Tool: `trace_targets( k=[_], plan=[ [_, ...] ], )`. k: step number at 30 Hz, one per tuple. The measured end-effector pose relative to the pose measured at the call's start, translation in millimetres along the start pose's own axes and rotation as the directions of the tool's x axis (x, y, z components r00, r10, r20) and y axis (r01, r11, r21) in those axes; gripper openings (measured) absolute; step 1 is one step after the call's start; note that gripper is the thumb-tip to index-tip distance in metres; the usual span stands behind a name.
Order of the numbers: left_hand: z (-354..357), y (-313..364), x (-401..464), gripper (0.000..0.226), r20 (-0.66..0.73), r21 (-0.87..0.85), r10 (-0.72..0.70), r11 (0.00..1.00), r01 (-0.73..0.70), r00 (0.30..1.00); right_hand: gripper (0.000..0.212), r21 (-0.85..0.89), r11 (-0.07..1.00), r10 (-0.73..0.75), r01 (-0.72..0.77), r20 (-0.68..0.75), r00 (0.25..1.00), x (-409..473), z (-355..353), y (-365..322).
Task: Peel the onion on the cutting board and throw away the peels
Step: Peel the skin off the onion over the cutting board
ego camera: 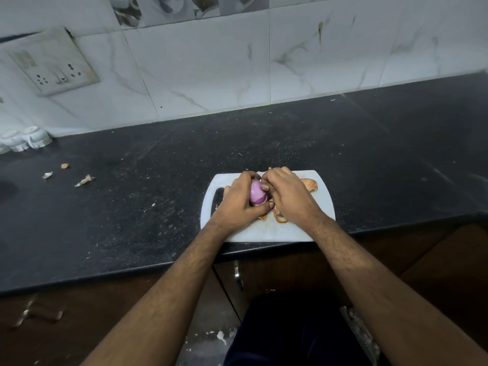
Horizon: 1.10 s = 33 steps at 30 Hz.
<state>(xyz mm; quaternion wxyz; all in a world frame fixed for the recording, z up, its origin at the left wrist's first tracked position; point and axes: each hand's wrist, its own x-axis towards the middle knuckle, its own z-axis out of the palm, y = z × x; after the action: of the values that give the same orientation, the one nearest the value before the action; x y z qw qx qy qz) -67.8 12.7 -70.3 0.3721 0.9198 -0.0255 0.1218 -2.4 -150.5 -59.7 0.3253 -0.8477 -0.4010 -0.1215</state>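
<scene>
Your dark speckled countertop [369,143], white cutting board [264,232] near its front edge, peel scraps [84,180] at left, white cups [25,140] by the wall.

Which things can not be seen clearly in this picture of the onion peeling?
Head view only:
- Far side of the onion: hidden by the left hand and right hand, so any remaining skin cannot be judged.
- The right hand's grip: fingertips hidden behind the onion.
- Peels on the cutting board: partly covered by the hands.
- A bin for peels: none in view.
</scene>
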Motion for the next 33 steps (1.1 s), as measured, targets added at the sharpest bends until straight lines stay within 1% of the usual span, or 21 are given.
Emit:
trace_targets(
  k=[3,4,5,8,10,13,16,21,24,27,29,33],
  plan=[
    [-2.2,-1.6,0.9,0.062,-0.014,-0.11,-0.086,0.99,0.084,0.996,0.012,0.003,0.999,-0.051,0.051,0.079,0.996,-2.9,-1.1,-3.7],
    [-2.8,-2.5,2.1,0.06,-0.026,-0.12,-0.094,0.989,0.091,0.995,0.014,0.022,0.999,-0.045,0.043,0.079,0.996,-4.5,-1.9,-4.7],
    [-2.7,-3.7,3.3,0.059,-0.035,-0.11,-0.087,0.99,0.083,0.996,0.015,0.058,0.998,-0.012,0.009,0.052,0.999,-5.9,-3.5,-4.6],
    [-3.2,-5.2,4.6,0.059,-0.032,-0.106,-0.072,0.992,0.069,0.997,0.017,0.194,0.973,0.147,-0.123,-0.11,0.983,-6.4,-7.6,1.1],
    [-3.6,-5.3,4.1,0.06,-0.028,-0.111,-0.059,0.992,0.056,0.998,0.017,0.221,0.962,0.189,-0.161,-0.109,0.976,-4.7,-7.6,2.4],
    [-3.0,-5.4,3.8,0.059,-0.034,-0.117,-0.041,0.992,0.037,0.999,0.014,0.193,0.975,0.126,-0.113,-0.058,0.99,-3.5,-4.6,-0.7],
    [-2.0,-5.4,3.6,0.06,-0.042,-0.117,-0.033,0.993,0.028,0.999,0.009,0.19,0.979,0.082,-0.068,-0.065,0.995,-2.9,-5.0,-1.6],
    [-1.0,-6.1,3.6,0.063,-0.04,-0.112,-0.015,0.994,0.011,0.999,0.005,0.137,0.989,0.071,-0.059,-0.083,0.994,-2.9,-4.1,-1.2],
    [-1.0,-5.8,3.3,0.066,-0.034,-0.101,-0.01,0.995,0.006,0.999,0.006,0.053,0.998,0.032,-0.027,-0.085,0.996,-2.6,-3.0,-2.2],
    [-0.1,-5.1,3.2,0.063,-0.032,-0.087,-0.012,0.996,0.009,0.999,0.008,-0.041,0.999,-0.006,0.004,-0.055,0.998,-2.0,-1.4,-1.8],
    [-0.1,-4.4,3.5,0.06,-0.027,-0.11,-0.025,0.994,0.022,0.999,0.009,-0.052,0.999,-0.013,0.011,-0.028,1.0,-1.4,0.0,-0.1],
    [-1.8,-2.7,5.6,0.057,0.009,-0.223,-0.085,0.971,0.085,0.996,0.018,0.005,1.0,-0.026,0.026,0.021,0.999,-0.6,0.4,1.9]
  ],
)
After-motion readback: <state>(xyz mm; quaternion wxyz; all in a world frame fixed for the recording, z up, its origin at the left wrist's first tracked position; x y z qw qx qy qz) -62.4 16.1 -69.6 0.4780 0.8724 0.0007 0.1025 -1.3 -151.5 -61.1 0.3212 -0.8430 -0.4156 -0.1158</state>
